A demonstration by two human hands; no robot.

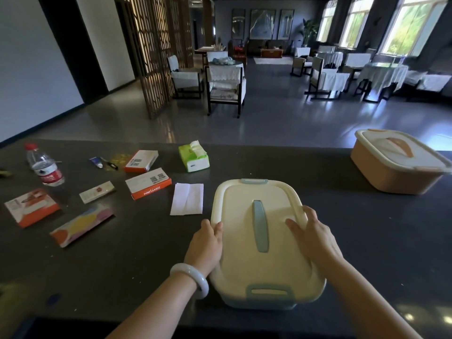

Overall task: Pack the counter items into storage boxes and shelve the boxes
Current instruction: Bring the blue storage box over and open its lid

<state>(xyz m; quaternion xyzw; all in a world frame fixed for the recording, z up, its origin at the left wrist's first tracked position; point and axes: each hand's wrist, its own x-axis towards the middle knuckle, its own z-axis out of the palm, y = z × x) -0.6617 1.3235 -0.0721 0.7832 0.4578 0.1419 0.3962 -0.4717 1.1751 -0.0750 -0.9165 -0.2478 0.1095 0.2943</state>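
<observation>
A cream-lidded storage box with a blue handle (pixel 260 225) stands on the dark counter (pixel 146 253) in front of me, lid on. My left hand (pixel 206 243) grips the lid's left edge and my right hand (pixel 311 234) rests on its right side, fingers spread on the rim. Left of the box lie a white tissue (pixel 187 198), a green tissue pack (pixel 194 156), two orange-and-white boxes (pixel 148 183) (pixel 141 161), a flat orange packet (pixel 30 207), a pastel carton (pixel 82 225), a small sachet (pixel 97 191), a tube (pixel 96 162) and a water bottle (pixel 45 166).
A second storage box, orange with a cream lid (pixel 397 160), sits at the counter's far right, lid on. Beyond the counter is a dining room with chairs and covered tables. A white bangle (pixel 192 277) is on my left wrist.
</observation>
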